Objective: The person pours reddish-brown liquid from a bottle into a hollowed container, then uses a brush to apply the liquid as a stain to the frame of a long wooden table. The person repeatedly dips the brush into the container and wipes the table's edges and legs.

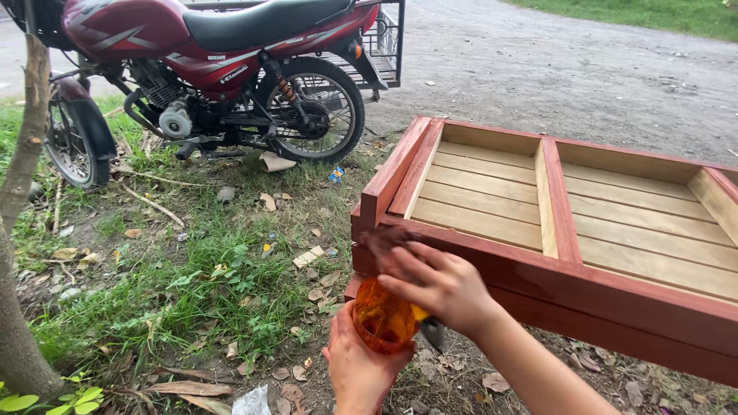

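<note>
Outdoors: left hand [357,369] clamped round upright orange jar [382,319], mouth up; right hand [438,286] grips brush [427,327], handle down-right, beside red-stained wooden frame [538,269].

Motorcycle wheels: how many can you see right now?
2. The rear wheel stands on the grass near the wooden frame; the front wheel is at the left edge, partly hidden behind the tree trunk.

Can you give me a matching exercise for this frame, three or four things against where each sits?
Things:
1. motorcycle
2. wooden frame
3. orange container
4. tree trunk

Places:
A. held in the left hand
B. far left edge
C. parked at the top left
D. right, under the right hand

Pairs: 1-C, 2-D, 3-A, 4-B
</note>
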The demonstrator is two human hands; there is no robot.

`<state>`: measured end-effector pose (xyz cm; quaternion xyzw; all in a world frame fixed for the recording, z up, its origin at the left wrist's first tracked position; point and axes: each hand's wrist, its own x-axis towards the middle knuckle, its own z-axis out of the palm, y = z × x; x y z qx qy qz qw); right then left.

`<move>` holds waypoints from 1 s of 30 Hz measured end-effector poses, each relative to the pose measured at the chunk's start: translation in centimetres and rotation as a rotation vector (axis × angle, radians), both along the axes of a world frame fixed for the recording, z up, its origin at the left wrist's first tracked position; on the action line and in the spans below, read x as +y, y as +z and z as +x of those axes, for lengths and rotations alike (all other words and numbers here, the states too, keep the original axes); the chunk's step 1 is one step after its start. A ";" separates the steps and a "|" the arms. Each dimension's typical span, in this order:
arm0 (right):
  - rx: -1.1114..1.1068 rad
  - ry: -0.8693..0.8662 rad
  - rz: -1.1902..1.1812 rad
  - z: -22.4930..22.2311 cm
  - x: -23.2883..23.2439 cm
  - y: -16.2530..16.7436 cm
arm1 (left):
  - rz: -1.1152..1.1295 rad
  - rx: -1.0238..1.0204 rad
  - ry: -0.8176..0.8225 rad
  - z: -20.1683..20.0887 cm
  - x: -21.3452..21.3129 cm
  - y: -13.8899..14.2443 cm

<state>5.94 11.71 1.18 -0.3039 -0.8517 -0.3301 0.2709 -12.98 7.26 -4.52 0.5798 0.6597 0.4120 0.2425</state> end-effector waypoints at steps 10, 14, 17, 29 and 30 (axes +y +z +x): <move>0.061 -0.082 -0.014 8.0 -6.9 -0.2 | 0.052 -0.047 -0.006 -1.1 -0.1 0.4; 0.042 -0.080 0.016 5.8 -5.2 -0.9 | 0.005 -0.025 0.064 -2.9 0.2 0.6; -0.016 -0.044 0.017 -0.5 -0.4 -0.1 | 0.047 -0.035 0.077 -3.5 0.2 0.6; 0.110 -0.073 0.140 0.0 -1.7 -0.9 | -0.031 0.025 0.128 -5.1 0.1 0.7; 0.084 -0.066 0.143 -0.3 -1.2 -1.0 | 0.017 0.016 0.127 -5.8 0.1 0.7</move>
